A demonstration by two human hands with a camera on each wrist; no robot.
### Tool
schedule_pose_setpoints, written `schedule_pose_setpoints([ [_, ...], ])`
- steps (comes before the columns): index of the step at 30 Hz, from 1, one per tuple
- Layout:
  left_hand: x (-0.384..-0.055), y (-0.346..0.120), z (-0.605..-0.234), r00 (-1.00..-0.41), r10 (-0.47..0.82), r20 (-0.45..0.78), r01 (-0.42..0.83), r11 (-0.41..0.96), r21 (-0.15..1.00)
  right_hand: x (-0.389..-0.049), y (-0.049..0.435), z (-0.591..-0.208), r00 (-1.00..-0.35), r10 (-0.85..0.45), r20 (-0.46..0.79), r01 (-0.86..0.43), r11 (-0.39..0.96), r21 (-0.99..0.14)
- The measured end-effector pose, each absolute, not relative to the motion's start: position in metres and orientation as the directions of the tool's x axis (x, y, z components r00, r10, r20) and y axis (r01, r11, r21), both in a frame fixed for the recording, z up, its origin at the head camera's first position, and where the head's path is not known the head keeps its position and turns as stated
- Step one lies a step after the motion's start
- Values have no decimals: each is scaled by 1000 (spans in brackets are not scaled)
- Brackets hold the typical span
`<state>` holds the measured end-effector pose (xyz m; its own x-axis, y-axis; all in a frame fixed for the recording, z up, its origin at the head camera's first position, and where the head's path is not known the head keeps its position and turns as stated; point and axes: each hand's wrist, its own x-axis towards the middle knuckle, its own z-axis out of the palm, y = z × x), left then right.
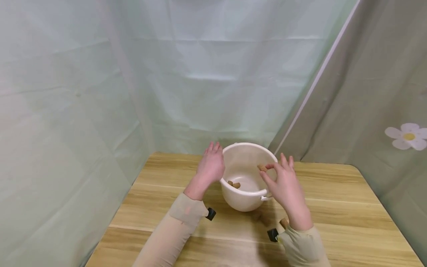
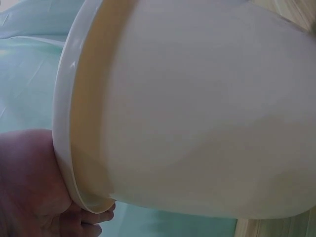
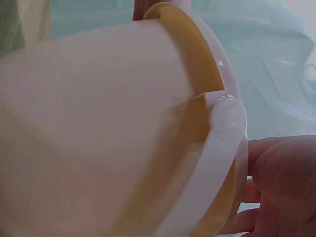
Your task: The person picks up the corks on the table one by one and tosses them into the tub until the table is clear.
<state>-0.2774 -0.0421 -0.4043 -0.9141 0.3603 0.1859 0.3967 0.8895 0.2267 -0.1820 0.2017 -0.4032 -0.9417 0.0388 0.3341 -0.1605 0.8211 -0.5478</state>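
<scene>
A white bucket (image 1: 248, 202) stands on the wooden table, with two small brown corks (image 1: 236, 185) lying at its bottom. My left hand (image 1: 211, 165) grips the bucket's left rim; in the left wrist view, fingers (image 2: 94, 217) of it show just past the rim. Over the right side of the bucket's opening, my right hand (image 1: 285, 185) pinches another brown cork (image 1: 262, 168) between thumb and index finger, the other fingers raised. The right wrist view shows that hand behind the rim, its cork hidden. One more cork (image 1: 284, 223) lies on the table beside my right wrist.
The wooden table (image 1: 347, 207) has its back edge against pale green cloth (image 1: 207, 92). Grey cloth with a white flower (image 1: 408, 136) hangs at the right. The bucket's white handle (image 3: 197, 187) hangs down on its right side.
</scene>
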Motion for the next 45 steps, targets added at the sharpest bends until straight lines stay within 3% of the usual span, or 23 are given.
schedule_pose_setpoints([
  [17, -274, -40, -406, -914, 364, 181, 399, 887, 232, -188, 203, -400, -957, 58, 284, -110, 835, -540],
  [45, -279, -39, -407, -914, 359, 187, 399, 880, 258, -175, 209, -402, -943, 79, 324, -131, 806, -578],
])
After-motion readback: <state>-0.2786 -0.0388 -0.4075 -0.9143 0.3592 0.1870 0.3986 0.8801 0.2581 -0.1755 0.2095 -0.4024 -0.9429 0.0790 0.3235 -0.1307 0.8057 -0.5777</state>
